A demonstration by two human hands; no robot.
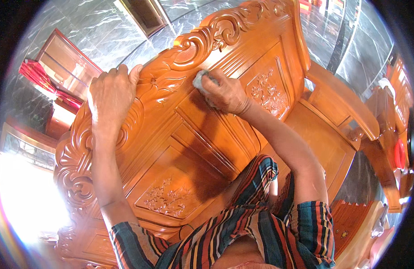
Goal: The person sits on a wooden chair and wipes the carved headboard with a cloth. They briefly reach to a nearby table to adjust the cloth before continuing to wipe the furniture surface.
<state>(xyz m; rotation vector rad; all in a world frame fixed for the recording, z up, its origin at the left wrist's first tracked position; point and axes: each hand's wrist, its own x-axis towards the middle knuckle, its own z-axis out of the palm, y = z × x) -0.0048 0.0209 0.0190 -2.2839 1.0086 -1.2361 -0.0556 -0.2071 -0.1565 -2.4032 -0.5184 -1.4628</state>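
Observation:
A carved, glossy wooden bench backrest (pixel 156 134) fills the middle of the view, with scrollwork along its top edge and raised floral panels. My left hand (pixel 112 90) rests over the carved top rail at the left, its fingers over the far edge and holding no loose object. A bunched grey cloth (pixel 203 82) is gripped in my right hand (pixel 225 92), against the backrest just below the carved scrolls. Part of the cloth is hidden by my fingers. My forearm's shadow falls on the panels below.
The bench's wooden seat (pixel 314 138) and armrest (pixel 345 97) extend to the right. Behind the backrest is a grey marbled tile surface (pixel 92 20). A red cloth (pixel 37 74) hangs at a wood-framed piece at the left. More wooden furniture (pixel 378 104) stands at the far right.

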